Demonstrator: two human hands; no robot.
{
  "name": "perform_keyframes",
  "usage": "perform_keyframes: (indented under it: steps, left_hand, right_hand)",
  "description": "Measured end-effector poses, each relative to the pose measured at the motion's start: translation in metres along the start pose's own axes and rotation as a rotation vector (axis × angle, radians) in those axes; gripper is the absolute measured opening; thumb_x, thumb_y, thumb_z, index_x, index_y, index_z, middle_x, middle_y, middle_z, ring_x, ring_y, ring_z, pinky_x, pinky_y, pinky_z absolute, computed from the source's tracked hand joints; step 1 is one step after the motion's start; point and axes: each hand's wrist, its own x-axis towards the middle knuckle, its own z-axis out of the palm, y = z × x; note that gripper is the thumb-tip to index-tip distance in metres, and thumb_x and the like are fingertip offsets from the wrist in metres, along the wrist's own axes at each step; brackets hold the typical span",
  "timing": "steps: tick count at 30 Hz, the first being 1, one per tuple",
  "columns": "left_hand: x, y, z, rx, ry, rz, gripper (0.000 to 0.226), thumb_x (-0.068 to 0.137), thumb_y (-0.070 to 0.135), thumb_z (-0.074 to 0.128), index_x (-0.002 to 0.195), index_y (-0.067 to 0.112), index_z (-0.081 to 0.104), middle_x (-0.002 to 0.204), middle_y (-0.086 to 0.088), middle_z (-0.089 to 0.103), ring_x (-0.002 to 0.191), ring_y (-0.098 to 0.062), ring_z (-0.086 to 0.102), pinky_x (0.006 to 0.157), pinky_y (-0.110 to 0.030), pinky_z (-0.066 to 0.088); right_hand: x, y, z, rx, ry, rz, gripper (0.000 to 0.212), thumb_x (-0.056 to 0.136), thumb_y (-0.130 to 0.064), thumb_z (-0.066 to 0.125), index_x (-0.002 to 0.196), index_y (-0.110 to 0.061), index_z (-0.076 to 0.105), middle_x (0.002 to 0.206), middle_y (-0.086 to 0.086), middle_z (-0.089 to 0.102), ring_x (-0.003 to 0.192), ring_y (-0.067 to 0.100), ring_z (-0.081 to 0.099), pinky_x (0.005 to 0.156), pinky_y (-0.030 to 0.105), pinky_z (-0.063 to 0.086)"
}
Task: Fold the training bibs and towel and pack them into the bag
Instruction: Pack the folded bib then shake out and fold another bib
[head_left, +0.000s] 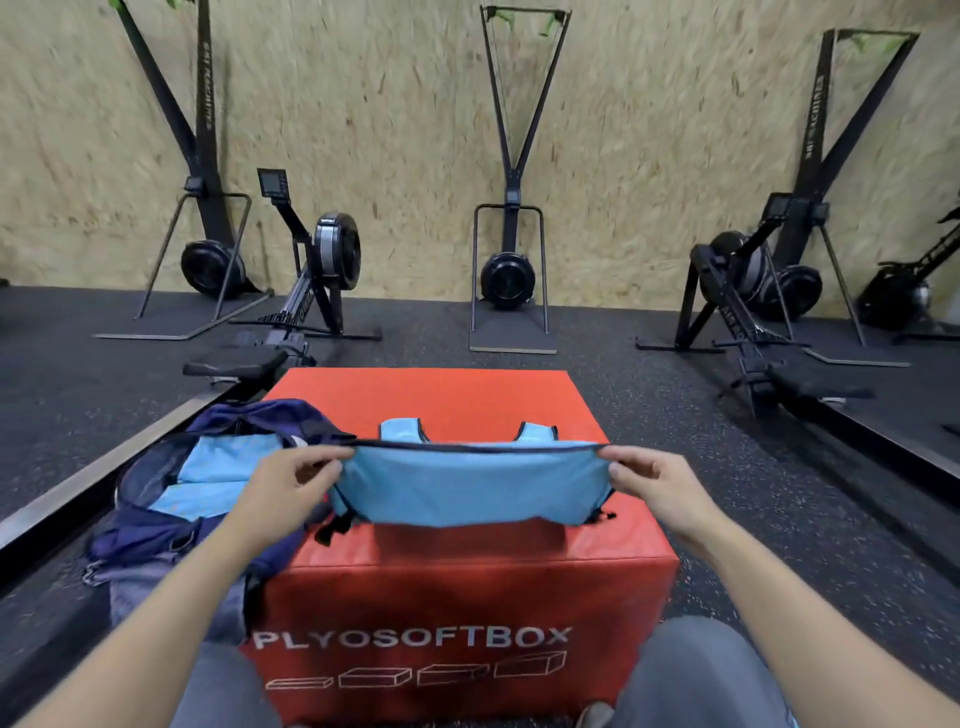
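Blue bib (470, 483) lifted over red box (467, 592), stretched flat. Left hand (291, 488) pinching its 9 o'clock corner, right hand (654, 483) pinching 3 o'clock. Open bag (171, 530) at 9 o'clock.

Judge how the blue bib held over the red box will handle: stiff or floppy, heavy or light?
Probably floppy: the blue bib sags in the middle between the left hand and right hand, which pinch its top edge. Likely light, since fingertip pinches alone carry it. It should fold easily on the red box, but may slump once released.
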Motion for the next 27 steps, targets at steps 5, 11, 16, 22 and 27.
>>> perform_keyframes:
  steps: [5,11,16,22,27]
  left_hand:
    - [-0.010,-0.027,0.021,-0.004,-0.046,-0.070,0.042,0.095,0.019,0.067,0.103,0.060,0.068,0.078,0.003,0.074,0.068,-0.023,0.064,0.068,-0.035,0.051]
    - [0.020,-0.043,0.042,0.031,-0.041,-0.094,0.033,0.091,0.015,0.070,0.098,0.047,0.073,0.072,0.004,0.071,0.063,-0.015,0.059,0.066,-0.031,0.049]
    - [0.068,-0.077,0.073,0.182,-0.046,-0.125,0.043,0.088,0.012,0.071,0.095,0.054,0.071,0.065,-0.004,0.062,0.067,-0.018,0.055,0.066,-0.044,0.051]
    - [0.141,-0.112,0.110,0.238,-0.015,-0.137,0.038,0.089,0.001,0.061,0.101,0.034,0.077,0.079,0.012,0.068,0.068,-0.006,0.059,0.063,-0.028,0.044]
    - [0.205,-0.156,0.145,0.213,-0.014,-0.150,0.040,0.091,-0.002,0.052,0.111,0.025,0.073,0.115,0.004,0.069,0.090,-0.019,0.067,0.081,-0.031,0.050]
  right_hand:
    - [-0.005,0.020,-0.001,-0.038,-0.013,0.069,0.024,0.093,-0.003,0.067,0.103,-0.023,0.078,0.104,0.001,0.077,0.095,0.009,0.068,0.093,0.030,0.056]
    - [0.024,0.038,0.000,-0.111,0.020,0.093,0.026,0.092,-0.002,0.067,0.104,-0.022,0.078,0.102,-0.012,0.076,0.095,-0.003,0.067,0.082,0.011,0.051]
    - [0.068,0.080,0.014,-0.121,0.020,0.178,0.027,0.093,-0.001,0.065,0.101,-0.023,0.077,0.105,-0.012,0.075,0.103,0.000,0.066,0.084,0.009,0.047]
    - [0.147,0.111,0.033,-0.145,0.062,0.245,0.036,0.091,0.009,0.056,0.104,-0.017,0.076,0.111,-0.009,0.071,0.092,-0.002,0.061,0.077,0.004,0.045]
    - [0.229,0.135,0.041,-0.201,0.066,0.236,0.040,0.090,0.006,0.055,0.106,-0.025,0.076,0.110,-0.013,0.070,0.091,0.005,0.060,0.077,0.007,0.046]
